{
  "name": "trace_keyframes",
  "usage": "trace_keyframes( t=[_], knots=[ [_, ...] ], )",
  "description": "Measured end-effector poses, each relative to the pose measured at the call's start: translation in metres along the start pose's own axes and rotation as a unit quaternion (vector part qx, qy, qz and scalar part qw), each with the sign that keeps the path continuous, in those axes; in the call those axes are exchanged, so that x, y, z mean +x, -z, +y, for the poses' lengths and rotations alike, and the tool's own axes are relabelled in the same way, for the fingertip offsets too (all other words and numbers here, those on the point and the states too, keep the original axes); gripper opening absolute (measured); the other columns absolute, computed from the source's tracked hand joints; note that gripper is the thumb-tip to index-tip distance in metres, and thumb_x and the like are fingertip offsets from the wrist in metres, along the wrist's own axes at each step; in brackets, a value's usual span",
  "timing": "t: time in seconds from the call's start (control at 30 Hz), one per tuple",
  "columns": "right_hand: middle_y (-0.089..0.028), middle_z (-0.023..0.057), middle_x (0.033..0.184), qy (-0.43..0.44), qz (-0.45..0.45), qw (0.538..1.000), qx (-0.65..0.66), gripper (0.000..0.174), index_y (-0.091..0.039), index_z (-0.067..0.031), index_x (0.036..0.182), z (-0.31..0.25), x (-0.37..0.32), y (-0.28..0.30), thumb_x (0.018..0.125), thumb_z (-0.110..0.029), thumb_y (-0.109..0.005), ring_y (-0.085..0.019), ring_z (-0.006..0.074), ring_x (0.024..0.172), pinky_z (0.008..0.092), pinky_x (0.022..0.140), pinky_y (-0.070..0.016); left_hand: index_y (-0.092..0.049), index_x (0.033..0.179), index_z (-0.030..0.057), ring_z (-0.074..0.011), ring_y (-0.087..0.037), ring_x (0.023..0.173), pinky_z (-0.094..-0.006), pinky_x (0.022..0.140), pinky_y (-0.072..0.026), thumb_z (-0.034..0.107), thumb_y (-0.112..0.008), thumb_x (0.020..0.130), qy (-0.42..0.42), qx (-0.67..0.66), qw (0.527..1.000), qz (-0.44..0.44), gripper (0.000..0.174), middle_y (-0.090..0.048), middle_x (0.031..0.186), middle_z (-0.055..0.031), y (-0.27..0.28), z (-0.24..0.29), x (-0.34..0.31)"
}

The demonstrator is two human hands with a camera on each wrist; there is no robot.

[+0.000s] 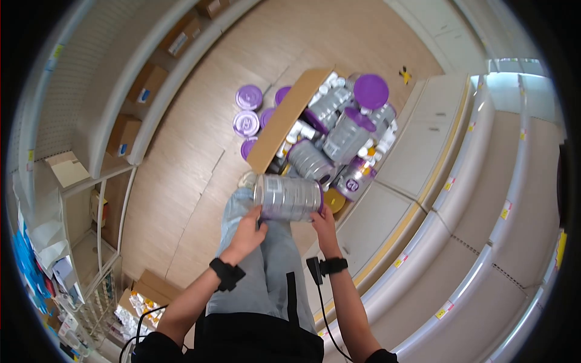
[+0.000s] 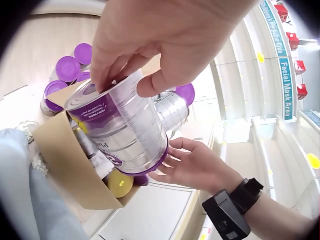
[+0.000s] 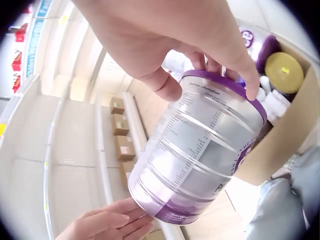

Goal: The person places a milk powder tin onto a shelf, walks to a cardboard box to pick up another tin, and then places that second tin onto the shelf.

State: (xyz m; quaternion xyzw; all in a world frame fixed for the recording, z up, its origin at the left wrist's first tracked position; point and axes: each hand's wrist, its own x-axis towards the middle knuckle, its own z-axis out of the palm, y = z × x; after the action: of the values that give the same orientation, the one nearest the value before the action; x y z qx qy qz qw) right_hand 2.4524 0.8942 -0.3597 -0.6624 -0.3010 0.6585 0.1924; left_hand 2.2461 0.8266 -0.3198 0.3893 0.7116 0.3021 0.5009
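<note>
A silver milk powder can (image 1: 289, 198) with a purple lid lies sideways in the air between my hands, above my legs. At its metal base end, my left hand (image 1: 245, 235) grips the rim, thumb on the side wall in the left wrist view. My right hand (image 1: 326, 230) holds the purple lid end, with fingers (image 3: 250, 82) bent over the lid edge in the right wrist view. Fine nutrition print faces up there. Just beyond the can stands a cardboard box (image 1: 284, 127) heaped with similar cans (image 1: 348, 138) and small white bottles.
Several purple-lidded cans (image 1: 247, 123) stand on the floor left of the box. White shelving (image 1: 478, 242) with price tags runs along the right. Shelves at left hold brown cartons (image 1: 147, 83). Another open carton (image 1: 151, 290) of small bottles sits at lower left.
</note>
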Motion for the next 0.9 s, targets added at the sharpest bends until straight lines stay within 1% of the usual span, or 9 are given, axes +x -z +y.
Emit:
trace_keyframes(
  t=[0.07, 0.2, 0.4, 0.5, 0.57, 0.63, 0.73, 0.8, 0.9],
  knots=[
    [-0.052, 0.0022, 0.105, 0.064, -0.037, 0.997, -0.017, 0.042, -0.04, -0.0029, 0.119, -0.031, -0.025, 0.005, 0.078, -0.007, -0.05, -0.048, 0.0102, 0.093, 0.0221, 0.077, -0.0377, -0.048, 0.108, -0.0078, -0.0367, -0.052, 0.096, -0.0348, 0.084, -0.0406, 0.006, -0.052, 0.071, 0.021, -0.021, 1.0, 0.001, 0.04, -0.052, 0.104, -0.0267, 0.011, 0.032, -0.022],
    [-0.051, 0.003, 0.107, 0.193, -0.016, 0.98, -0.035, 0.042, -0.039, -0.0028, 0.119, -0.073, -0.071, 0.015, 0.079, -0.005, -0.05, -0.048, 0.0092, 0.093, 0.0209, 0.077, -0.0378, -0.049, 0.107, -0.0057, -0.0314, -0.057, 0.086, -0.0331, 0.075, -0.0442, 0.015, -0.056, 0.071, 0.065, -0.085, 0.994, -0.033, 0.042, -0.057, 0.097, -0.0224, 0.022, 0.068, -0.051],
    [-0.048, 0.0009, 0.108, 0.163, -0.028, 0.986, 0.032, 0.043, -0.04, -0.0097, 0.117, -0.131, -0.131, 0.017, 0.075, -0.005, -0.049, -0.047, 0.0085, 0.091, 0.022, 0.071, -0.0411, -0.05, 0.104, -0.0051, -0.0283, -0.059, 0.076, -0.0333, 0.068, -0.0461, 0.02, -0.058, 0.071, -0.035, -0.121, 0.984, 0.126, 0.042, -0.06, 0.091, -0.0199, 0.022, 0.107, -0.088],
    [-0.047, 0.0024, 0.11, 0.185, -0.069, 0.98, 0.006, 0.043, -0.04, -0.0097, 0.118, -0.16, -0.157, 0.004, 0.076, -0.002, -0.047, -0.047, 0.0108, 0.092, 0.0254, 0.072, -0.0426, -0.05, 0.103, -0.0055, -0.029, -0.059, 0.076, -0.0333, 0.069, -0.0462, 0.021, -0.057, 0.072, -0.027, -0.135, 0.974, 0.18, 0.041, -0.06, 0.088, -0.0199, 0.035, 0.124, -0.114],
    [-0.048, 0.004, 0.109, 0.218, -0.116, 0.969, -0.012, 0.042, -0.041, -0.0059, 0.117, -0.176, -0.167, -0.013, 0.076, 0.0, -0.047, -0.047, 0.0107, 0.093, 0.0229, 0.072, -0.0414, -0.05, 0.103, -0.0061, -0.0283, -0.06, 0.076, -0.0327, 0.068, -0.0466, 0.029, -0.06, 0.074, -0.027, -0.173, 0.962, 0.208, 0.047, -0.06, 0.084, -0.0202, 0.05, 0.131, -0.13],
    [-0.048, 0.0077, 0.11, 0.271, -0.155, 0.948, -0.055, 0.041, -0.044, 0.0006, 0.115, -0.191, -0.171, -0.033, 0.075, 0.005, -0.047, -0.047, 0.0122, 0.096, 0.0216, 0.077, -0.0399, -0.05, 0.102, -0.0067, -0.0274, -0.06, 0.074, -0.0326, 0.067, -0.047, 0.032, -0.061, 0.074, -0.019, -0.183, 0.952, 0.244, 0.049, -0.06, 0.083, -0.0208, 0.072, 0.138, -0.15],
    [-0.046, 0.0092, 0.111, 0.358, -0.225, 0.9, -0.105, 0.041, -0.043, 0.0014, 0.115, -0.212, -0.197, -0.088, 0.074, 0.006, -0.047, -0.045, 0.0144, 0.1, 0.0233, 0.085, -0.0367, -0.048, 0.099, -0.0075, -0.0253, -0.061, 0.068, -0.0319, 0.062, -0.0478, 0.037, -0.062, 0.075, 0.045, -0.214, 0.936, 0.276, 0.053, -0.06, 0.08, -0.0203, 0.105, 0.143, -0.179],
    [-0.042, 0.0098, 0.113, 0.409, -0.268, 0.86, -0.147, 0.04, -0.044, 0.0019, 0.114, -0.224, -0.222, -0.123, 0.074, 0.007, -0.047, -0.044, 0.017, 0.103, 0.0262, 0.09, -0.0335, -0.046, 0.096, -0.0071, -0.0228, -0.061, 0.061, -0.0304, 0.056, -0.0472, 0.037, -0.062, 0.076, 0.02, -0.278, 0.885, 0.372, 0.05, -0.06, 0.076, -0.0181, 0.12, 0.137, -0.197],
    [-0.038, 0.0114, 0.113, 0.505, -0.319, 0.775, -0.204, 0.036, -0.046, 0.0026, 0.108, -0.228, -0.265, -0.175, 0.073, 0.005, -0.05, -0.042, 0.0219, 0.108, 0.0295, 0.09, -0.0348, -0.042, 0.095, -0.0028, -0.0162, -0.058, 0.057, -0.0267, 0.055, -0.0465, 0.035, -0.063, 0.076, -0.004, -0.356, 0.83, 0.429, 0.047, -0.058, 0.069, -0.0099, 0.147, 0.116, -0.229]
  ],
)
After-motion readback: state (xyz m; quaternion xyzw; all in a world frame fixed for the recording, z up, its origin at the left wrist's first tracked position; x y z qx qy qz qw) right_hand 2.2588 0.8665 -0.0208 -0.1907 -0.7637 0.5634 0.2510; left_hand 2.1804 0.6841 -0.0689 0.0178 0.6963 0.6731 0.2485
